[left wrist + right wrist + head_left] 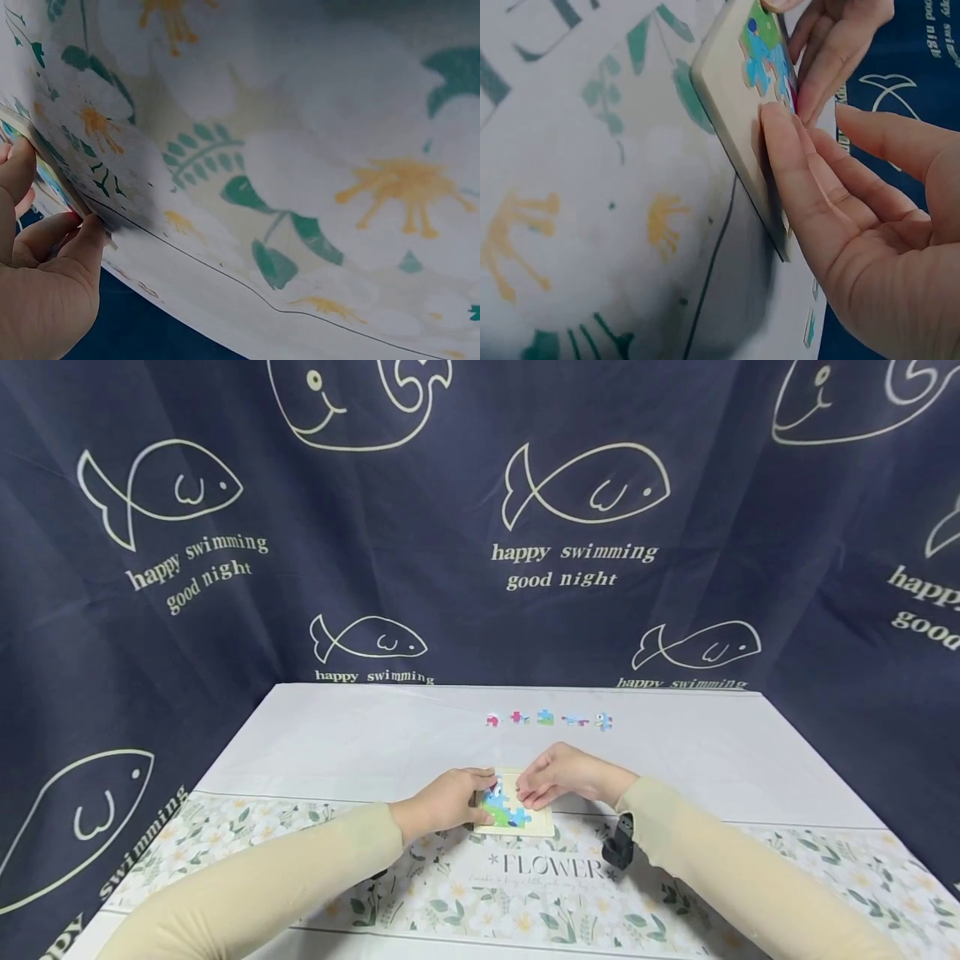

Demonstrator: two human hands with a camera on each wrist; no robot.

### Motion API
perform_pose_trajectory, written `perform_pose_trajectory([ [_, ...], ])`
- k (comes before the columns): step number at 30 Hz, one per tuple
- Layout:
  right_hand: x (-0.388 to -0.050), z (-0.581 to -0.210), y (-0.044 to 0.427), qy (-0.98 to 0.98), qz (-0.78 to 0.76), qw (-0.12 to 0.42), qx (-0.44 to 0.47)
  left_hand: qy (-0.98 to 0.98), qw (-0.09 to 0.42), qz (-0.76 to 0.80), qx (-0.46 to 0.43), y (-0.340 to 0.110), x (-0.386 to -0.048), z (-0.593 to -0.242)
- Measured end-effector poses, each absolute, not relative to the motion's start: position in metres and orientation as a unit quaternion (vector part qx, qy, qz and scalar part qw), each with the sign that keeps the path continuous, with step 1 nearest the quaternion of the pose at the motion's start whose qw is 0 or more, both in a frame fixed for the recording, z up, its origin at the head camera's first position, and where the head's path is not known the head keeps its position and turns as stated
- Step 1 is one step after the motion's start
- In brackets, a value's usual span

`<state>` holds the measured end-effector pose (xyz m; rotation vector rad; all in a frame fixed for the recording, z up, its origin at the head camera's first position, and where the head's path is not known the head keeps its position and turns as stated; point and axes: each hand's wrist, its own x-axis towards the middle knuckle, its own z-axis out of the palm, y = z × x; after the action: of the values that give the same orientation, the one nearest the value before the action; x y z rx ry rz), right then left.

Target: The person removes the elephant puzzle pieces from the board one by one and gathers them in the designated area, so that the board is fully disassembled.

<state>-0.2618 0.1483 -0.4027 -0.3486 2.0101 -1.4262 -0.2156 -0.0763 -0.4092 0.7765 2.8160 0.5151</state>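
A small pale wooden puzzle board point(536, 828) lies on the table, its left part filled with blue and green jigsaw pieces point(504, 808). My left hand point(444, 799) holds the board's left edge, thumb at the near side and fingers toward the far corner. In the left wrist view, that hand point(56, 270) grips the board's rim. Over the board's right part is my right hand point(566, 774). The right wrist view shows its fingers point(787, 150) touching the board, thumb apart from them. A reddish bit shows by the fingers; most of it is hidden.
Beyond the board, several loose jigsaw pieces lie in a row, among them a green-and-blue piece point(545, 717) and a blue one with an eye point(603, 721). A flower-printed cloth strip point(420, 893) runs across the near table. A dark fish-print curtain point(465, 527) hangs behind.
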Motion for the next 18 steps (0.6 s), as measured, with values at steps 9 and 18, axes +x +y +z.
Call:
perform_pose_trajectory([
  [9, -0.254, -0.408, 0.139, 0.796, -0.506, 0.299, -0.145, 0.942, 0.076, 0.174, 0.278, -0.079, -0.213, -0.411],
  [18, -0.247, -0.406, 0.132, 0.835, -0.455, 0.271, -0.147, 0.941, 0.072, 0.184, 0.273, -0.078, -0.212, -0.411],
])
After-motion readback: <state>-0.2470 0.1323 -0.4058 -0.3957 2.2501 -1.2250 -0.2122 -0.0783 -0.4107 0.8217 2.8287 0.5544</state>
